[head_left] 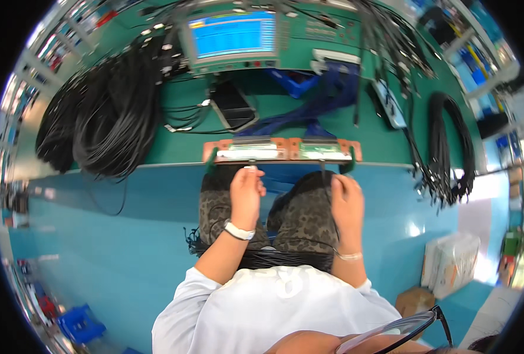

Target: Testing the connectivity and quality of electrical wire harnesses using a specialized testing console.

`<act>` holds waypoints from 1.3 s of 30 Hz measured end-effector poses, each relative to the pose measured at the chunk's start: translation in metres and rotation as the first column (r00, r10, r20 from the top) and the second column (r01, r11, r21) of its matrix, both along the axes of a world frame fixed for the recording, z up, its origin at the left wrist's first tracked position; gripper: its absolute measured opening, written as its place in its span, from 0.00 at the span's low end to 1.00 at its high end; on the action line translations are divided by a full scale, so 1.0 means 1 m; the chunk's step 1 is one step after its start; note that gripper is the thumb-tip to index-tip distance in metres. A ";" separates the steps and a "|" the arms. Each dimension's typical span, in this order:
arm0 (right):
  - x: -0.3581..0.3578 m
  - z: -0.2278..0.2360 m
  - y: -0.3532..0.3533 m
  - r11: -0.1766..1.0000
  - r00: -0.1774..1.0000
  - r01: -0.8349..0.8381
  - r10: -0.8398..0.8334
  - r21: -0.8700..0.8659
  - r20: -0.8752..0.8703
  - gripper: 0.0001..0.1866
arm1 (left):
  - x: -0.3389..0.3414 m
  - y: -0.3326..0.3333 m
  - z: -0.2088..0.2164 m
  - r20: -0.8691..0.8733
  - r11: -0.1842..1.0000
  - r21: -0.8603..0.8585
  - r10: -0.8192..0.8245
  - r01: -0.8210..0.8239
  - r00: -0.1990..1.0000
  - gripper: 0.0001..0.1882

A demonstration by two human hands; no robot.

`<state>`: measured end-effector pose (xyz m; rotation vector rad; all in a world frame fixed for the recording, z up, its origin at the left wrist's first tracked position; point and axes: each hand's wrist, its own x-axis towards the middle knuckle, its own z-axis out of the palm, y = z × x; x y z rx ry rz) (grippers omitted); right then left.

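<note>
In front of me, two test fixture boards (251, 151) with orange-brown ends and shiny strips lie along the table's near edge. Just below the left board is my left hand (247, 190), its fingers pinched together near a small dark plug at the board's front. Whatever lies between those fingertips is too small to make out. Lower than the right board, my right hand (348, 203) is closed on a thin black cable (334, 219) that runs along its inner side. A bundle of black cables (285, 258) rests across my lap.
A tester with a lit blue screen (233, 35) stands at the back, with dark blue ribbon cables (327, 97) leading to the boards. A phone (233, 106) lies nearby. Black cable coils (111, 112) fill the left; another bundle (450, 141) hangs over the right edge.
</note>
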<state>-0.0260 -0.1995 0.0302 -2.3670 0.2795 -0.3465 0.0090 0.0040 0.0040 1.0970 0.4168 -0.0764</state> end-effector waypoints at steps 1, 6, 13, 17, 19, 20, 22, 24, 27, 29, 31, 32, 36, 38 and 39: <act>-0.008 -0.002 -0.008 0.999 0.997 0.030 -0.026 -0.044 0.078 0.10 | 0.003 0.002 -0.001 0.012 1.000 -0.026 0.001 0.000 1.000 0.14; -0.071 -0.038 -0.143 0.913 0.934 0.228 -0.303 0.337 0.188 0.21 | 0.003 0.046 0.001 0.053 0.981 0.125 -0.157 0.150 0.986 0.14; -0.264 -0.101 -0.402 0.795 0.527 -0.187 -0.414 -0.577 -0.742 0.12 | -0.096 0.241 0.012 -0.223 -0.100 0.952 0.418 0.288 0.881 0.15; -0.231 -0.064 -0.370 0.823 0.562 -0.019 -0.461 -0.568 -0.687 0.13 | -0.101 0.285 0.028 0.244 0.568 0.543 0.597 -0.618 0.764 0.15; -0.166 -0.036 -0.301 0.893 0.721 0.059 -0.347 -0.445 -0.601 0.14 | -0.089 0.280 0.057 0.276 0.615 -0.264 0.786 -0.743 0.553 0.15; -0.133 -0.023 -0.256 0.948 0.833 0.213 -0.303 -0.237 -0.462 0.14 | -0.084 0.267 0.071 0.200 0.591 -0.261 0.806 -0.763 0.557 0.15; -0.078 0.000 -0.154 0.922 0.999 0.021 -0.008 0.387 -0.033 0.15 | -0.072 0.232 0.100 0.338 0.648 -0.604 0.736 -0.464 0.587 0.14; -0.045 0.024 -0.057 0.328 0.788 -0.501 0.556 0.801 0.265 0.23 | -0.067 0.184 0.120 0.442 0.634 -0.758 0.670 -0.151 0.597 0.18; -0.029 0.041 0.076 -0.309 0.414 -0.214 0.830 0.927 0.372 0.47 | -0.096 0.081 0.118 0.659 0.766 -0.587 0.264 0.263 0.704 0.21; -0.027 0.063 0.102 -0.496 0.495 -0.193 0.695 0.846 0.521 0.40 | -0.100 0.054 0.114 0.861 0.772 -0.276 -0.066 0.573 0.504 0.18; -0.025 0.087 0.092 -0.837 0.512 -0.228 0.332 0.498 0.792 0.28 | -0.103 0.057 0.115 0.929 0.714 0.057 -0.294 0.698 0.224 0.17; -0.022 0.099 0.073 -0.933 0.450 -0.279 0.083 0.228 0.889 0.22 | -0.098 0.074 0.117 0.935 0.777 -0.037 -0.196 0.629 0.297 0.20; -0.048 0.135 -0.048 -0.764 0.115 -0.640 -0.200 -0.081 0.973 0.16 | -0.102 0.187 0.131 0.666 0.593 -0.716 0.424 0.368 0.614 0.19; -0.069 0.122 -0.103 -0.522 0.346 -0.827 -0.179 0.209 0.921 0.16 | -0.100 0.239 0.119 0.641 0.698 -0.678 0.408 0.230 0.650 0.19; -0.078 0.109 -0.128 -0.507 0.351 -0.832 -0.163 0.227 0.922 0.16 | -0.099 0.259 0.107 0.632 0.698 -0.682 0.414 0.217 0.655 0.19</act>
